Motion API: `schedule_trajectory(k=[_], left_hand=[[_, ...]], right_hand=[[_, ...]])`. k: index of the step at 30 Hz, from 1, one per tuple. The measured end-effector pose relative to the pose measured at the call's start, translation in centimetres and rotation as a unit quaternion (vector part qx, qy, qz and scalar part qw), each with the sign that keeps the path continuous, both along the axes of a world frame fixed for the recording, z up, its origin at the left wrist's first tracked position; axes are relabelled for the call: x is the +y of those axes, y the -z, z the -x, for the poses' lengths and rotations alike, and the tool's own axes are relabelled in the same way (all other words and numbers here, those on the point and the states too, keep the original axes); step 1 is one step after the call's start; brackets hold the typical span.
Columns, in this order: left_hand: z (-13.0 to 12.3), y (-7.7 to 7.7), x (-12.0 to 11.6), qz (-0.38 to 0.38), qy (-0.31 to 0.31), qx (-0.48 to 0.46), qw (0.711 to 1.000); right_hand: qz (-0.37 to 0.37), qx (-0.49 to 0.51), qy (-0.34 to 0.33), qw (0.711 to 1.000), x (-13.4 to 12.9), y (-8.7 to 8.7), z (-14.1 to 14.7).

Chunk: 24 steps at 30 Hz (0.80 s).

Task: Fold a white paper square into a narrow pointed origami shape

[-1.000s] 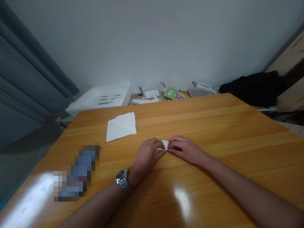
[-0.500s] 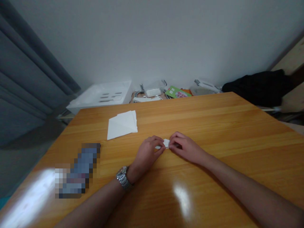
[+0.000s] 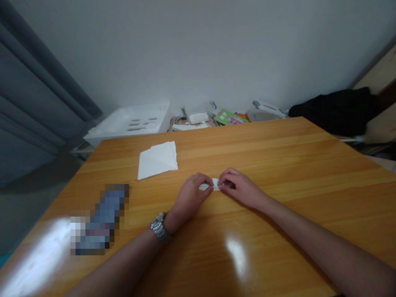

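A small folded piece of white paper (image 3: 215, 186) lies low over the wooden table (image 3: 262, 148), pinched between my two hands. My left hand (image 3: 193, 196), with a metal watch (image 3: 160, 227) at its wrist, grips the paper's left part between thumb and fingers. From the other side my right hand (image 3: 239, 187) pinches its right part, the fingertips of both hands close together. The fingers hide much of the paper, so its full folded shape does not show.
White paper sheets (image 3: 157, 160) lie overlapped beyond my left hand. At the left is a pixelated, phone-like dark object (image 3: 103, 218). Past the far edge are a white tray (image 3: 116, 123), a green booklet (image 3: 230, 117) and black cloth (image 3: 334, 111).
Both hands stay at the paper, with small finger shifts; the paper looks a little flatter between them. The whole view has shifted slightly.
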<state>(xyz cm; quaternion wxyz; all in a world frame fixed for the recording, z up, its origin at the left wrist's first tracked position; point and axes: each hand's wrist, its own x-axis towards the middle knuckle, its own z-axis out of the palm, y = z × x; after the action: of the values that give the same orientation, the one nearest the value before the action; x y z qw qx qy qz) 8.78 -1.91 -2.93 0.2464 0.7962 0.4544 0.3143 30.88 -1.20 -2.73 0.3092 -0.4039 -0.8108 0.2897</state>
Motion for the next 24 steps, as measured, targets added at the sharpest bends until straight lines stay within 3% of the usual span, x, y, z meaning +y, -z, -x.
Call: schedule_trajectory(k=[5,10,18,24], left_hand=[[0.1,0.1,0.2,-0.004,0.005,0.005,1.0],[0.2,0.3,0.1,-0.027,0.018,0.023,0.999],[0.4,-0.4,-0.6,-0.078,0.044,0.128,0.988],[1.0,-0.9,-1.1,-0.132,0.083,0.195,0.968]], right_hand=[[-0.003,0.009,-0.002,1.0,-0.1,0.1,0.1],[-0.053,-0.013,-0.027,0.998,-0.1,0.0,0.1],[-0.174,-0.111,-0.074,0.976,-0.2,0.2,-0.5],[-0.21,-0.166,-0.074,0.961,-0.3,0.1,-1.2]])
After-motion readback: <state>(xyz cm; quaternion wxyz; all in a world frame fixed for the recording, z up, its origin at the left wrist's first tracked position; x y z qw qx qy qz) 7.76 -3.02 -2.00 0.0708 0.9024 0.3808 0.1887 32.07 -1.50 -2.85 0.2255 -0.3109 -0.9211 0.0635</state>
